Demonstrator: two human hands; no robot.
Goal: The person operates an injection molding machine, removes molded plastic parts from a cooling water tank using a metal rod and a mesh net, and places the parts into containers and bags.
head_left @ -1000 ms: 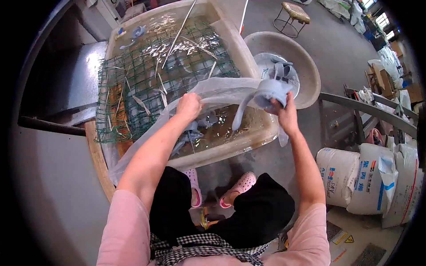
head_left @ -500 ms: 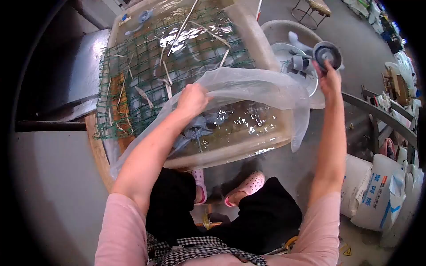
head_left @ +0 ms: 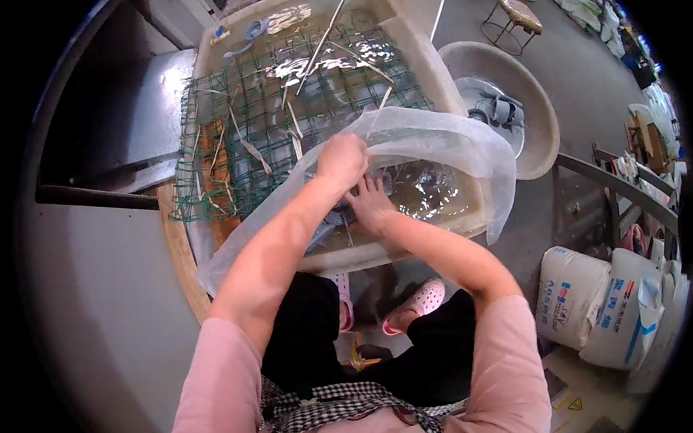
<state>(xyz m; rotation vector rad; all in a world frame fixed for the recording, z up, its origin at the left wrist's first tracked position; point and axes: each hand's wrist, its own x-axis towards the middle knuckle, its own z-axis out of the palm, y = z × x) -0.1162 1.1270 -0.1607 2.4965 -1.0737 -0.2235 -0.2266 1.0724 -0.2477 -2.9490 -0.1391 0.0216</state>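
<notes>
My left hand point(head_left: 342, 164) is closed on the edge of a translucent plastic bag point(head_left: 462, 137), lifted over the near part of a water-filled tub point(head_left: 462, 94). Beside it, my right hand point(head_left: 371, 205) has its fingers spread at the water, close to grey-blue plastic parts point(head_left: 323, 234) that are partly hidden by my hands. A green mesh point(head_left: 253, 108) with pale strips covers the far part of the tub. More grey parts point(head_left: 507, 112) lie in a round basin point(head_left: 543, 130) behind the tub's right side.
White printed sacks point(head_left: 574, 296) stand at the right, below a grey metal rail point(head_left: 613, 184). A stool point(head_left: 521, 17) is at the back. A wooden edge point(head_left: 180, 249) runs along the tub's left side, next to a grey panel point(head_left: 108, 281).
My right hand let go of a grey cup-shaped part near the basin and came back left to the water. My left hand kept holding the bag. The view shifted slightly.
</notes>
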